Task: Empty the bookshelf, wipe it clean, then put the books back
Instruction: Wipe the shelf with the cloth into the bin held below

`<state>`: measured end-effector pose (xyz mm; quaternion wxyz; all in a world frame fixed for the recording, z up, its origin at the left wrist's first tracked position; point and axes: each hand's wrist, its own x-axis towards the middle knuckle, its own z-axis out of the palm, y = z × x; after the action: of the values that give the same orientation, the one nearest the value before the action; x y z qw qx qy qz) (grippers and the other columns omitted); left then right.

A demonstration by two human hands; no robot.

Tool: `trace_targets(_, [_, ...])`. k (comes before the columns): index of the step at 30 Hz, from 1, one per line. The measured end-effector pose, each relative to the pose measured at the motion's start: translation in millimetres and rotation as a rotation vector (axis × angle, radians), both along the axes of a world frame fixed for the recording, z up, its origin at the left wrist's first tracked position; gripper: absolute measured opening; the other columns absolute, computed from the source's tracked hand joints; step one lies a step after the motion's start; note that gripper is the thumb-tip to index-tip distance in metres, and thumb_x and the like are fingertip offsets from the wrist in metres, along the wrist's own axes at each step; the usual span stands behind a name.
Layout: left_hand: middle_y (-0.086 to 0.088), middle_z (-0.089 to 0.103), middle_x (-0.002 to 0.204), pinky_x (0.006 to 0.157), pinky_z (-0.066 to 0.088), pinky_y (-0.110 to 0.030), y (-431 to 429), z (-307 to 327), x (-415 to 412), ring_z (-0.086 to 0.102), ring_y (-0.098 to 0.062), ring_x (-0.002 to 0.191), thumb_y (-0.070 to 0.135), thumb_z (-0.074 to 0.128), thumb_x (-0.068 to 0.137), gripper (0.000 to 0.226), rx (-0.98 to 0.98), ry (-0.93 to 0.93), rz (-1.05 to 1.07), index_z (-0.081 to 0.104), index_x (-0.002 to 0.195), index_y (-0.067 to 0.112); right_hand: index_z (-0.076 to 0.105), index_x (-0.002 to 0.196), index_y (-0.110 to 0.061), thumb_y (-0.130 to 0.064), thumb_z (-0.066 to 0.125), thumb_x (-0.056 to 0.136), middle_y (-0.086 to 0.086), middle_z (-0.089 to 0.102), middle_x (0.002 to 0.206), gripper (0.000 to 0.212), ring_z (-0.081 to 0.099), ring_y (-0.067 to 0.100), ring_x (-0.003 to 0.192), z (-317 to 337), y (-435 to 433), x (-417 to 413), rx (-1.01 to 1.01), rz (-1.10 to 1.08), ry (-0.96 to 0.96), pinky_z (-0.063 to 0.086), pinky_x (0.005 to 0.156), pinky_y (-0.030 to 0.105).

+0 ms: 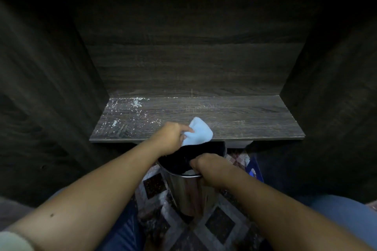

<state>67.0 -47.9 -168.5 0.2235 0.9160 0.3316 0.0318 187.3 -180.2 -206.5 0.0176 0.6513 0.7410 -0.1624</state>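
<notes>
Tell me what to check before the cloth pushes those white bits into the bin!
1. Books off the shelf: ok, none are on it.
2. Cloth in hand: ok, the left hand pinches it at the shelf's front edge.
3. Bin held: ok, the right hand grips its rim.
4. Bin in the right spot: ok, its opening sits just below the front edge, under the cloth.
5. Shelf clean: not ok, white specks cover its left part.
6. Specks loose enough to wipe off: cannot tell.
</notes>
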Motion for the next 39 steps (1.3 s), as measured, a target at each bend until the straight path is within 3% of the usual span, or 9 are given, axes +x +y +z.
trace_targets(3, [-0.014,0.062,0.127,0.085,0.034,-0.014,5,7,-6,0.059,-0.027,0.114,0.008,0.055,0.094,0.035,0.022,-0.099,0.118,0.064,0.126,0.020,0.049,0.086,-0.021,-0.013,0.065,0.079,0.014,0.060,0.103,0.020,0.059,0.032,0.097,-2,1,-2,-0.003,0.001,0.009,0.051,0.079,0.040])
trace_targets(6, [-0.014,0.060,0.130,0.097,0.039,-0.024,15,10,-12,0.057,-0.029,0.117,0.011,0.056,0.094,0.037,0.067,-0.125,0.171,0.062,0.128,0.023,0.042,0.082,-0.024,-0.013,0.067,0.080,0.014,0.060,0.103,0.028,0.059,0.032,0.096,-4,3,-2,-0.005,0.012,0.005,0.050,0.077,0.038])
trace_targets(10, [-0.014,0.060,0.130,0.098,0.043,-0.031,19,-2,-24,0.057,-0.031,0.115,0.011,0.055,0.094,0.038,0.093,-0.105,0.180,0.060,0.130,0.022,0.050,0.086,-0.019,-0.011,0.066,0.080,0.013,0.062,0.100,0.018,0.060,0.032,0.093,-9,4,-3,0.018,0.024,0.004,0.052,0.076,0.040])
trace_targets(15, [-0.016,0.054,0.133,0.099,0.040,-0.030,26,-16,-9,0.054,-0.032,0.118,0.014,0.056,0.095,0.041,0.081,-0.028,0.128,0.056,0.135,0.021,0.041,0.080,-0.023,-0.008,0.064,0.077,0.013,0.061,0.098,0.028,0.059,0.032,0.092,-12,6,-2,-0.002,0.032,0.006,0.051,0.074,0.040])
trace_targets(19, [-0.012,0.050,0.130,0.099,0.038,-0.031,28,-21,-3,0.050,-0.030,0.119,0.026,0.060,0.093,0.048,0.122,0.072,0.105,0.049,0.139,0.026,0.054,0.089,-0.015,-0.009,0.065,0.078,0.013,0.061,0.100,0.016,0.059,0.033,0.093,-15,7,-2,-0.001,0.024,-0.002,0.053,0.076,0.043])
trace_targets(22, [-0.013,0.056,0.130,0.095,0.040,-0.028,24,-19,-1,0.053,-0.030,0.117,0.024,0.061,0.092,0.045,0.128,0.049,0.091,0.053,0.136,0.026,0.058,0.095,-0.013,-0.012,0.065,0.079,0.013,0.061,0.101,0.017,0.059,0.033,0.094,-16,6,-2,-0.007,0.024,-0.003,0.053,0.077,0.043])
trace_targets(27, [-0.002,0.059,0.134,0.097,0.034,-0.020,9,-14,0,0.052,-0.020,0.124,0.027,0.066,0.090,0.041,-0.037,-0.053,0.047,0.059,0.130,0.024,0.054,0.087,-0.017,-0.012,0.065,0.078,0.013,0.061,0.098,0.015,0.060,0.034,0.093,-12,3,-6,-0.008,0.029,0.013,0.052,0.076,0.043])
trace_targets(32, [-0.012,0.063,0.125,0.091,0.036,-0.022,16,-5,-14,0.057,-0.028,0.115,0.021,0.067,0.088,0.041,0.012,-0.216,0.229,0.062,0.128,0.021,0.057,0.093,-0.013,-0.014,0.066,0.078,0.013,0.063,0.101,0.018,0.060,0.033,0.096,-11,6,-10,0.011,0.037,0.008,0.052,0.078,0.041])
trace_targets(39, [-0.022,0.050,0.133,0.101,0.038,-0.034,51,-7,-49,0.049,-0.036,0.121,0.020,0.057,0.094,0.040,0.094,-0.216,0.619,0.056,0.134,0.017,0.059,0.100,-0.011,-0.017,0.062,0.085,0.010,0.062,0.106,0.016,0.059,0.030,0.099,-13,11,-16,0.020,0.043,0.039,0.051,0.080,0.040])
